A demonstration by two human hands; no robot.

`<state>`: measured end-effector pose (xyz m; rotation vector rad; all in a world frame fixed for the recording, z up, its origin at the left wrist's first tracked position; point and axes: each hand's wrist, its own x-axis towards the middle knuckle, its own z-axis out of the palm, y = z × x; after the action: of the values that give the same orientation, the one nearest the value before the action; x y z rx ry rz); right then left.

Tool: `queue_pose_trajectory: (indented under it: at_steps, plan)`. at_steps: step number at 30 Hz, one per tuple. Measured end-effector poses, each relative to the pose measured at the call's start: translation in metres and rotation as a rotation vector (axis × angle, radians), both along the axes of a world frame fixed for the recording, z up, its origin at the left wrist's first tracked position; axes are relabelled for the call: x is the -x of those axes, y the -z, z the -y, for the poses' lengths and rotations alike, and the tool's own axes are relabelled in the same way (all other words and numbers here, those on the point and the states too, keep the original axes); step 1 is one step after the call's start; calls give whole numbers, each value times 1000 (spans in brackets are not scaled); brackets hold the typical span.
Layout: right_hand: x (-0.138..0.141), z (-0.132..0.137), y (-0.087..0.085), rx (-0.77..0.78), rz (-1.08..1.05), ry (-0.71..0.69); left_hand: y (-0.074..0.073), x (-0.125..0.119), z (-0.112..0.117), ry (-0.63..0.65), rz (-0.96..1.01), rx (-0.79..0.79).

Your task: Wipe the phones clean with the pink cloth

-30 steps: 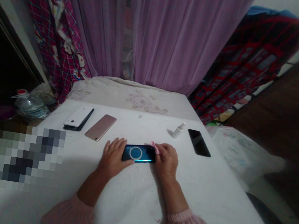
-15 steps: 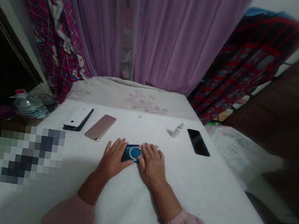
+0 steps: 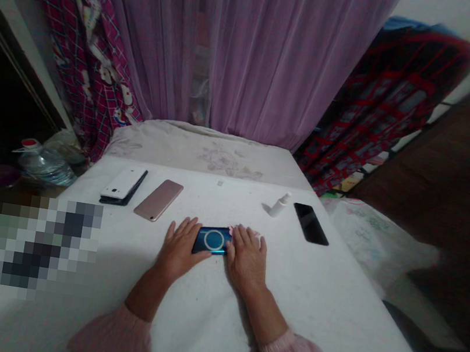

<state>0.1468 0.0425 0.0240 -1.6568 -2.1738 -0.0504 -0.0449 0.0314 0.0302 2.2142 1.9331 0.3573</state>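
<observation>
A blue smartphone with a pale ring on its back lies face down on the white-covered table in front of me. My left hand grips its left end, thumb along the near edge and fingers beyond the far corner. Over the right end rests my right hand, pressing a pink cloth against the phone. Most of that cloth is hidden under the fingers, with bits of pink showing at the fingertips.
Beyond my left hand lie a rose-gold phone and a white phone stacked on a dark one. A small white spray bottle stands at the right, beside a black phone. A blurred-out patch covers the table's left side.
My right hand has slid a little to the right with the pink cloth, uncovering more of the blue phone and its ring. My left hand stays nearly in place.
</observation>
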Motion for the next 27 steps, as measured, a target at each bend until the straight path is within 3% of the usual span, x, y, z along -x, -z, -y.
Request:
queue_pose_trajectory:
  at_steps: [6,14,22,27]
  plan:
    - [20,-1,-3,77,49,-94,-1,0,-1,2,-13,-3]
    - [1,-2,-2,105,48,89,2,0,-1,0,-22,-3]
    - [20,4,3,87,46,-54,1,-1,-1,3,-24,-2]
    - [9,3,1,119,56,54,3,1,-1,11,-32,-10]
